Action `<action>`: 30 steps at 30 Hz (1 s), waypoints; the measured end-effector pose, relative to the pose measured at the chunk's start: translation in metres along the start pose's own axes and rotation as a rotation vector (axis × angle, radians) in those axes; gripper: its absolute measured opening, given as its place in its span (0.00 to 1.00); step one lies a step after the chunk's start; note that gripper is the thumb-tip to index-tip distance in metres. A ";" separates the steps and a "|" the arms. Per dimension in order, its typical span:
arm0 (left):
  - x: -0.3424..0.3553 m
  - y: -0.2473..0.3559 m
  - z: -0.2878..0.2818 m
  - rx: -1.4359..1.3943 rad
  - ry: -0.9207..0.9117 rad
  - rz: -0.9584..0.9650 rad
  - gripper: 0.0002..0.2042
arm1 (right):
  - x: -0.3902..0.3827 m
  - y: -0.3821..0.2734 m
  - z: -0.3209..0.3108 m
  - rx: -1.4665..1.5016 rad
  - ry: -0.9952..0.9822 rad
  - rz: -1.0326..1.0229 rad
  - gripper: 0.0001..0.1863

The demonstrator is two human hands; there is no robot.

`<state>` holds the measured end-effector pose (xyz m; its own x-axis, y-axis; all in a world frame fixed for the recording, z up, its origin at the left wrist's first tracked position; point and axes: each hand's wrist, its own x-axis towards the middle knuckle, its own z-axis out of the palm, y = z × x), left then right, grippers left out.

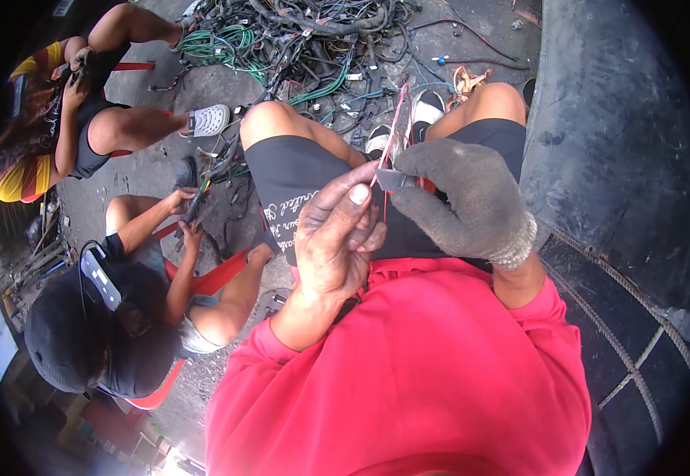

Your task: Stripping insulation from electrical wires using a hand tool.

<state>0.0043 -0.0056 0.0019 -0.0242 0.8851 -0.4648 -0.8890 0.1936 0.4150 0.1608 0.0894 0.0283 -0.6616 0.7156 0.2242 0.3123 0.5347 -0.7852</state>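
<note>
My bare left hand [337,234] pinches a thin pink-and-white wire [396,119] between thumb and fingers, the wire rising past the fingertips above my lap. My right hand [468,198], in a dark grey knitted glove, grips a small flat dark blade-like piece [389,179] against or right beside the wire, just right of my left thumb. What lies inside the glove's curled fingers is partly hidden. My black shorts [281,186] are behind both hands.
A tangled heap of cable harnesses [321,24] with green coils [222,44] lies beyond my feet. Two seated people at the left, one [24,135] and another [91,317], handle items; the nearer holds a cable bundle [202,194]. A dark panel [599,119] and ropes [630,365] flank my right.
</note>
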 end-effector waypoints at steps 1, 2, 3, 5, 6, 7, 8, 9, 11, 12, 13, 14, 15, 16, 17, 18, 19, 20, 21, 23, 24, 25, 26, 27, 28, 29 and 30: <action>0.000 0.000 0.000 0.006 -0.007 0.000 0.15 | 0.000 0.000 0.001 0.016 -0.024 -0.021 0.12; 0.000 0.000 0.000 0.011 -0.014 0.001 0.15 | 0.000 0.000 0.002 0.017 -0.025 -0.022 0.12; 0.000 0.000 0.001 0.010 -0.014 0.002 0.15 | 0.000 0.000 0.003 0.017 -0.014 -0.036 0.12; 0.000 0.000 0.002 0.011 0.012 -0.015 0.15 | 0.001 -0.001 0.004 0.017 -0.003 -0.049 0.12; 0.000 0.000 0.001 0.011 0.012 -0.016 0.15 | 0.002 -0.001 0.004 0.002 0.007 -0.064 0.12; 0.000 -0.001 0.000 0.007 0.005 -0.009 0.15 | 0.002 -0.001 0.005 -0.013 0.016 -0.079 0.12; 0.000 -0.001 -0.001 0.002 -0.001 -0.002 0.15 | 0.002 -0.001 0.005 -0.013 0.016 -0.078 0.12; 0.000 -0.001 -0.001 0.002 -0.001 -0.003 0.15 | 0.002 0.000 0.006 0.000 0.017 -0.071 0.12; 0.000 0.000 0.000 0.019 -0.001 0.008 0.15 | 0.002 -0.001 0.006 0.013 0.017 -0.065 0.12; 0.000 0.000 0.000 0.018 0.000 0.008 0.15 | 0.003 -0.002 0.006 0.018 0.012 -0.057 0.12; 0.000 -0.001 0.000 0.036 -0.004 0.011 0.15 | 0.004 -0.003 0.006 0.022 0.008 -0.050 0.11; 0.001 -0.001 0.000 0.053 -0.009 0.012 0.15 | 0.004 -0.003 0.006 0.022 0.007 -0.050 0.11; 0.001 -0.002 0.000 0.052 -0.009 0.012 0.15 | 0.004 -0.002 0.007 0.032 0.011 -0.054 0.11; 0.001 -0.003 0.000 0.055 0.005 0.018 0.14 | 0.004 -0.002 0.007 0.043 0.014 -0.058 0.11; 0.000 -0.003 0.000 0.059 0.020 0.023 0.14 | 0.004 -0.002 0.007 0.044 0.015 -0.058 0.11; 0.001 -0.003 0.000 0.059 0.021 0.023 0.14 | 0.004 -0.002 0.007 0.053 0.006 -0.037 0.10; 0.001 -0.003 -0.001 0.067 0.011 0.034 0.14 | 0.004 -0.003 0.007 0.061 -0.001 -0.016 0.10; 0.001 -0.004 -0.001 0.075 0.001 0.044 0.14 | 0.004 -0.003 0.008 0.062 -0.001 -0.016 0.10; 0.001 -0.004 -0.002 0.076 0.001 0.044 0.14 | 0.004 -0.003 0.008 0.065 0.008 -0.017 0.10; 0.001 -0.005 -0.002 0.078 -0.009 0.050 0.14 | 0.004 -0.003 0.008 0.068 0.018 -0.017 0.10; 0.001 -0.005 -0.001 0.078 -0.010 0.049 0.14 | 0.003 -0.001 0.009 0.059 0.011 -0.019 0.09; 0.000 -0.004 0.001 0.066 0.026 0.036 0.14 | 0.002 0.000 0.009 0.049 0.004 -0.021 0.09; -0.001 -0.004 0.002 0.055 0.062 0.023 0.14 | 0.003 0.001 0.009 0.050 0.004 -0.022 0.09; -0.002 -0.004 0.001 0.055 0.063 0.024 0.14 | 0.004 0.001 0.007 -0.045 0.011 -0.011 0.08; -0.004 -0.003 -0.001 0.058 0.024 0.020 0.15 | 0.005 0.002 0.005 -0.139 0.017 -0.001 0.07; -0.005 -0.002 -0.003 0.060 -0.017 0.015 0.16 | 0.007 0.003 0.001 -0.140 0.018 -0.002 0.07; -0.006 -0.002 -0.002 0.060 -0.019 0.015 0.16 | 0.007 0.005 -0.006 -0.190 0.088 0.068 0.06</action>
<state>0.0054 -0.0124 0.0020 -0.0284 0.8958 -0.4435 -0.8596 0.2045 0.4683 0.1621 0.0998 0.0299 -0.5751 0.7849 0.2308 0.4826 0.5533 -0.6789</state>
